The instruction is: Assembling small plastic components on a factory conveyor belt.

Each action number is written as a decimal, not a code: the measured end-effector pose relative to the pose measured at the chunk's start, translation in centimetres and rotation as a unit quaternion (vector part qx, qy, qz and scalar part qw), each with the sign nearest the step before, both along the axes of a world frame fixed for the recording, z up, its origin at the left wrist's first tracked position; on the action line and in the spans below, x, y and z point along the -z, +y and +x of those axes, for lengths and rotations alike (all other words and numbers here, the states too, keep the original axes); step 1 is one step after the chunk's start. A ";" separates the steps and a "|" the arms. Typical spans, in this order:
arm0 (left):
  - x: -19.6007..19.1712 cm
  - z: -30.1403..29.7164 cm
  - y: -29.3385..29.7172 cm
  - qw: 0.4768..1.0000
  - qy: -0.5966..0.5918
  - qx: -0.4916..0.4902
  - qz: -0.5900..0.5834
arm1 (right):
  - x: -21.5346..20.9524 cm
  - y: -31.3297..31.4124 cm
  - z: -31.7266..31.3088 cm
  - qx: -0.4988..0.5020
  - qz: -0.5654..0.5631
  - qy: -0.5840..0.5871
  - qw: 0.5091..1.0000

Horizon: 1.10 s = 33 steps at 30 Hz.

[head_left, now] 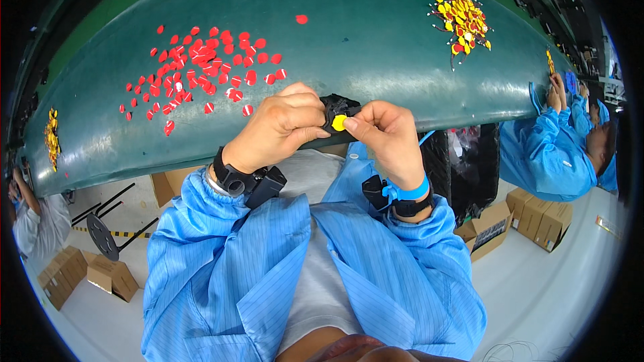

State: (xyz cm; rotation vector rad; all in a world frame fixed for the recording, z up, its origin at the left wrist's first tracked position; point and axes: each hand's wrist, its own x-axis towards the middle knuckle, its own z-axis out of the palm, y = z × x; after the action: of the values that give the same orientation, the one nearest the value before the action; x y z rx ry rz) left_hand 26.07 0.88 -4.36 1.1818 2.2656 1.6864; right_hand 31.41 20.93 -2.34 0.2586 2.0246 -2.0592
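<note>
Close to the near edge of the green table [376,33], my two hands meet in front of my chest. Pinched between the thumb and forefinger of my right hand [391,139] is a small yellow round piece [339,123]. Against it lies a black crumpled bundle [340,105], which the fingers of my left hand [285,119] grip from the left side. What the bundle is made of cannot be made out. Many loose red round pieces [201,60], some with white marks, are spread over the table beyond my left hand.
At the far right lies a pile of yellow and red pieces with dark leads [463,19]. Another yellow pile [52,137] is at the left end. A co-worker in blue [547,151] works at right. Black bag [473,167], cartons [540,218] and a stool [102,236] stand below.
</note>
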 end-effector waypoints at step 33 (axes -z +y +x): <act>-1.5 -0.2 0.7 0.934 -0.350 -0.056 0.031 | 0.5 -1.7 -0.3 -0.026 -0.006 0.051 0.998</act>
State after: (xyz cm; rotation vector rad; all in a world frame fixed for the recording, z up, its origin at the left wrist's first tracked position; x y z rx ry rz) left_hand 25.84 1.62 -2.82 0.3462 1.8514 1.8338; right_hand 31.10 19.27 -2.86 0.0992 2.0532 -2.0936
